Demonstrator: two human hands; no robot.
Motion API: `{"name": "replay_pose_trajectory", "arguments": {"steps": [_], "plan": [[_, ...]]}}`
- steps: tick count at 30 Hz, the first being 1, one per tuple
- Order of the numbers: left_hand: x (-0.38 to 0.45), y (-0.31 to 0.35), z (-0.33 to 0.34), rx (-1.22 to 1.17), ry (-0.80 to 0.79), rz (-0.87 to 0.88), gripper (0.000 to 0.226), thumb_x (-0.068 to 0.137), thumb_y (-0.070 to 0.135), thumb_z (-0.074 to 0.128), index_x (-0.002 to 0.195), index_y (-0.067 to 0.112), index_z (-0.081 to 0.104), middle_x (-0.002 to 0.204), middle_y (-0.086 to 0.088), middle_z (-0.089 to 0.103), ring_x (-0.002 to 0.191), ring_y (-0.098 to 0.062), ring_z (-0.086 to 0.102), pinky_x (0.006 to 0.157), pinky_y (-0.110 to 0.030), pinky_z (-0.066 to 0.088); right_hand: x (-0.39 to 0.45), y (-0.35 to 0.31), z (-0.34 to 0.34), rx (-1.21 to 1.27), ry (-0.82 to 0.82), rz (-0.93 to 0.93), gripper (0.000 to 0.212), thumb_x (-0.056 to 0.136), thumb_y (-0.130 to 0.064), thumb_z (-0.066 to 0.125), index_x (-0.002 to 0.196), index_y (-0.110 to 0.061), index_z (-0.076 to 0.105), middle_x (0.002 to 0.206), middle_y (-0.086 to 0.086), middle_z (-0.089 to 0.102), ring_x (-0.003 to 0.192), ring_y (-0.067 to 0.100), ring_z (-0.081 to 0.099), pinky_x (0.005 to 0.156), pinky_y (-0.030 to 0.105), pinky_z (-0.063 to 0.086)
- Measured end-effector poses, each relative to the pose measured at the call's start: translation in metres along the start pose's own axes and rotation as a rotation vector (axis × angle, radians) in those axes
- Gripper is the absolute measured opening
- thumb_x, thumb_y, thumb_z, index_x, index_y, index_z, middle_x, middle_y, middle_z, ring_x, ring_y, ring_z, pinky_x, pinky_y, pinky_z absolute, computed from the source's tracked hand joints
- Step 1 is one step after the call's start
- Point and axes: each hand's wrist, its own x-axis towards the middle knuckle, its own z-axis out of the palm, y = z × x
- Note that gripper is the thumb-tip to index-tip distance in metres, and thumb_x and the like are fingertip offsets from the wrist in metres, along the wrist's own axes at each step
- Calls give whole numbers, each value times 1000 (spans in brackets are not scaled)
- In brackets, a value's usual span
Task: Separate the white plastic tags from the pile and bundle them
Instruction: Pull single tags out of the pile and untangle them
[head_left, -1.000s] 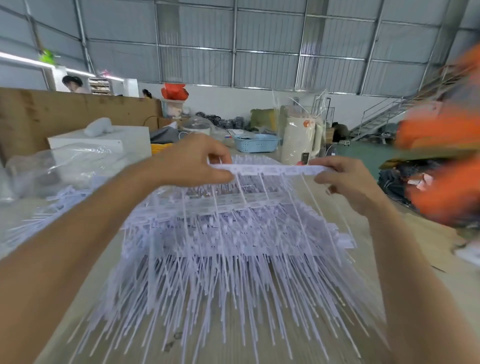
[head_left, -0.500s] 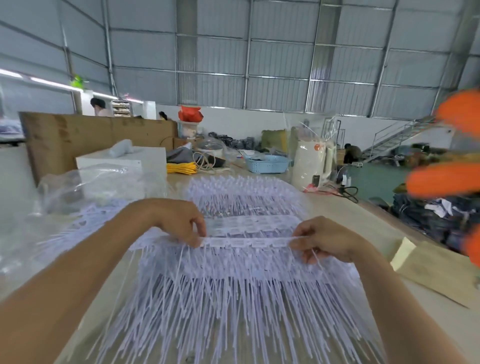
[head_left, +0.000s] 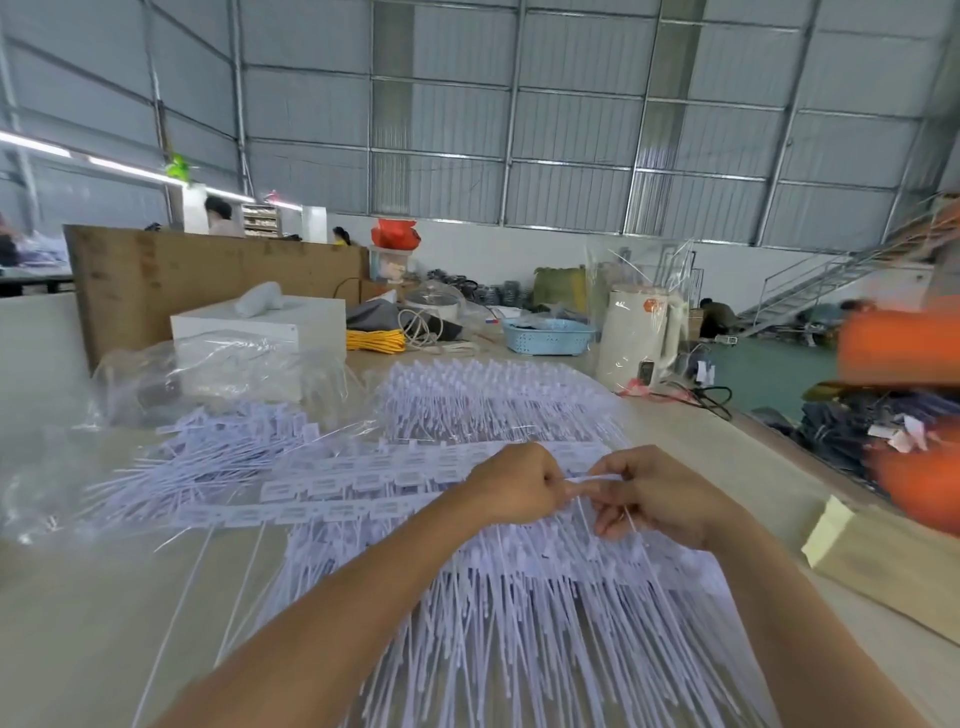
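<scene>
Left hand (head_left: 511, 486), right hand (head_left: 657, 496): centre frame, nearly touching, fingers curled, together pinching a gathered strip of white tags (head_left: 592, 477) above the pile (head_left: 519, 597) on the tabletop (head_left: 78, 597). Step, judged: gathering one strip. Next: free its trailing stems from the pile and add it to a bundle.

Both forearms are showing bare up to the frame's lower edge, no sleeve reaching them; the left hand (head_left: 511, 486) and right hand (head_left: 657, 493) are wearing no gloves.
</scene>
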Motion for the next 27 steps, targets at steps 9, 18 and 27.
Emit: {"name": "replay_pose_trajectory", "arguments": {"steps": [9, 18, 27], "plan": [[-2, -5, 14, -289, 75, -41, 54, 95, 28, 55, 44, 19, 42, 41, 8, 36, 59, -19, 50, 65, -30, 43, -4, -2, 1, -45, -110, 66, 27, 95, -8, 52, 70, -1, 56, 57, 9, 57, 49, 20, 59, 48, 28, 53], [0, -2, 14, -523, 140, -169, 30, 91, 22, 59, 63, 11, 59, 63, 3, 59, 88, -23, 67, 74, -31, 46, -1, 4, 9, -233, 1, -128, 31, 96, -14, 52, 67, -3, 54, 51, 9, 54, 43, 21, 55, 43, 26, 44], [-12, 3, 1, -638, 62, -216, 23, 86, 13, 63, 63, 10, 60, 55, 0, 54, 44, -9, 44, 46, -20, 27, -4, 10, -4, -524, 451, -350, 21, 92, 3, 52, 75, -5, 62, 62, 0, 56, 45, 6, 50, 49, 18, 40]]}}
